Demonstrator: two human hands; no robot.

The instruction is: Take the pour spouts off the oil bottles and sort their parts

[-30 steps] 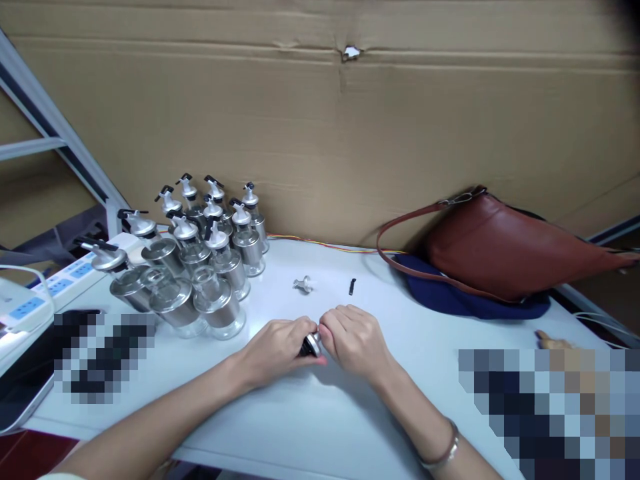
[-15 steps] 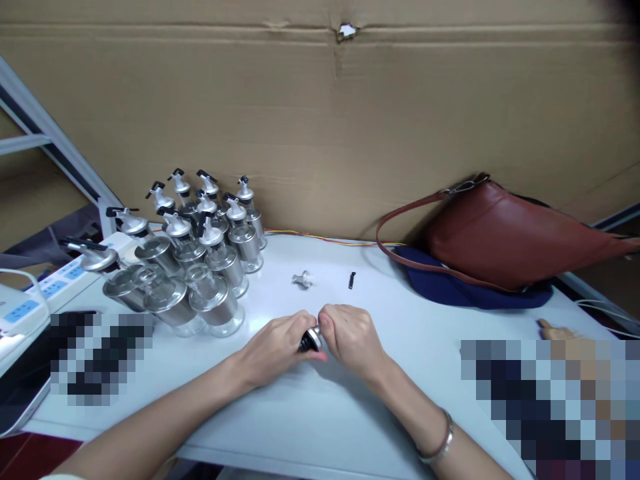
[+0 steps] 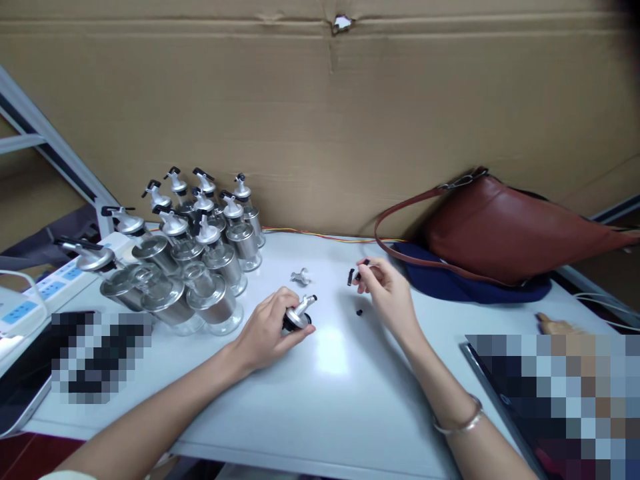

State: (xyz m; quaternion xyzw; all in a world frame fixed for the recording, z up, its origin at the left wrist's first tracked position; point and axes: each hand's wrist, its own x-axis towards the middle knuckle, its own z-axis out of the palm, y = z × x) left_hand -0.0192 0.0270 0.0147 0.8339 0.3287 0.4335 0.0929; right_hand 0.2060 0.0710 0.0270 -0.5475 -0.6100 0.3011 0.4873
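Note:
My left hand is closed around a silver bottle pourer with a black stopper base, its spout tilted up to the right. My right hand pinches a small black piece between thumb and fingers. Just left of those fingertips, a similar narrow black piece lies on the table. A tiny black part rests below the right hand. Beyond my left hand, a loose silver spout piece lies on its side.
At the left stand several glass bottles with metal sleeves, many topped with pourers. A power strip lies behind a dark tablet. A brown bag sits on dark blue cloth at right. Cardboard closes the back.
My hands, formerly together on the pourer, have parted. My right hand has moved right and away from me with a small black piece. The pourer's spout and a tiny black part now show.

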